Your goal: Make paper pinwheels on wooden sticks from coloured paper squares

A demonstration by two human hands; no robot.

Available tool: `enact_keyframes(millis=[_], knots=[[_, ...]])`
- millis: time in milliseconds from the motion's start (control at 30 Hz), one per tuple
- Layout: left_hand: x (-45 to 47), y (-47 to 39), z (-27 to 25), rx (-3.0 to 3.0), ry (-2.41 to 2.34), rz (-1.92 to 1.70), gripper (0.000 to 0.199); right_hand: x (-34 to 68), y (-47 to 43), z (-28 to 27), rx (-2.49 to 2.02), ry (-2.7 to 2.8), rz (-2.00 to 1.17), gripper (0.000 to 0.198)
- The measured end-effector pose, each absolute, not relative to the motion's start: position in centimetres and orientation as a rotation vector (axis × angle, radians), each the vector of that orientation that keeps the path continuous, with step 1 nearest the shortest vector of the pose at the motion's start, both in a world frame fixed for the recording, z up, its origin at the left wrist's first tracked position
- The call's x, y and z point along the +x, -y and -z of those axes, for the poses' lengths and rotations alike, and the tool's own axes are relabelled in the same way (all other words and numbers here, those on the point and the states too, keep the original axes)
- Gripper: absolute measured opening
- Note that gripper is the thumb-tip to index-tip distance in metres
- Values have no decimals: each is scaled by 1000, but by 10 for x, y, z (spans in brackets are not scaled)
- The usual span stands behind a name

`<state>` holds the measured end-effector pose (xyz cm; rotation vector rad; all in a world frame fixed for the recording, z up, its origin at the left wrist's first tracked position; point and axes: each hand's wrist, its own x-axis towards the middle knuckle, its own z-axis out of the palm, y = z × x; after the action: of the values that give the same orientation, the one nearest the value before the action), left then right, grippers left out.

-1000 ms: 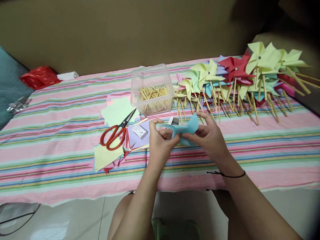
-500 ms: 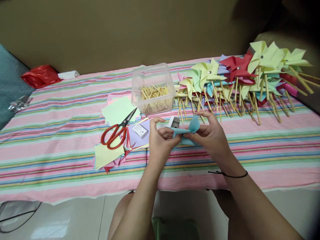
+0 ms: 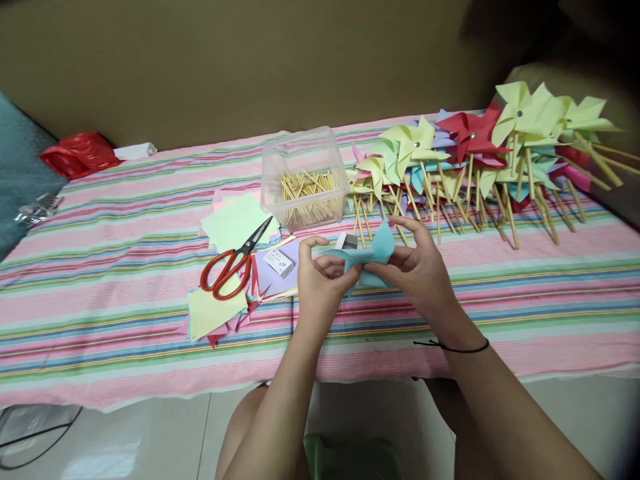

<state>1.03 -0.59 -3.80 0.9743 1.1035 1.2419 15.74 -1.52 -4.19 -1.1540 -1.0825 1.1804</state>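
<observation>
I hold a blue paper [image 3: 373,252] between both hands, above the near middle of the striped cloth [image 3: 100,280]. My left hand [image 3: 320,283] pinches its left part, thumb and fingers closed on the paper. My right hand [image 3: 423,270] grips the right part, with the fingers curled over the top and one flap of the paper standing up between the fingers. A black band [image 3: 453,348] sits on my right wrist.

Just beyond the paper lies a small grey box [image 3: 346,241]. Left of my hands, red scissors [image 3: 231,265] lie on a spread of coloured sheets [image 3: 220,310], beside a small white card [image 3: 279,263]. Farther off stands a clear tub [image 3: 305,177] with sticks [image 3: 305,193] in it. To the far right, a heap of pinwheels [image 3: 475,153] lies on the cloth, their sticks pointing toward me. At the far left edge is a red bag [image 3: 80,153].
</observation>
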Motion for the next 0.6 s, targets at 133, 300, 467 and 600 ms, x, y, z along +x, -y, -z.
enact_keyframes(millis=[133, 300, 467, 600], knots=[[8, 3, 39, 986, -1083, -1219, 56, 158, 15, 43, -1167, 1096, -1207, 70], [5, 1, 41, 958, -1007, -1187, 53, 160, 14, 45, -1178, 1061, -1231, 71], [6, 3, 35, 998, -949, -1144, 60, 160, 14, 45, -1141, 1056, -1260, 71], [4, 4, 31, 1088, -961, -1223, 58, 160, 16, 41, -1083, 1121, -1263, 72]])
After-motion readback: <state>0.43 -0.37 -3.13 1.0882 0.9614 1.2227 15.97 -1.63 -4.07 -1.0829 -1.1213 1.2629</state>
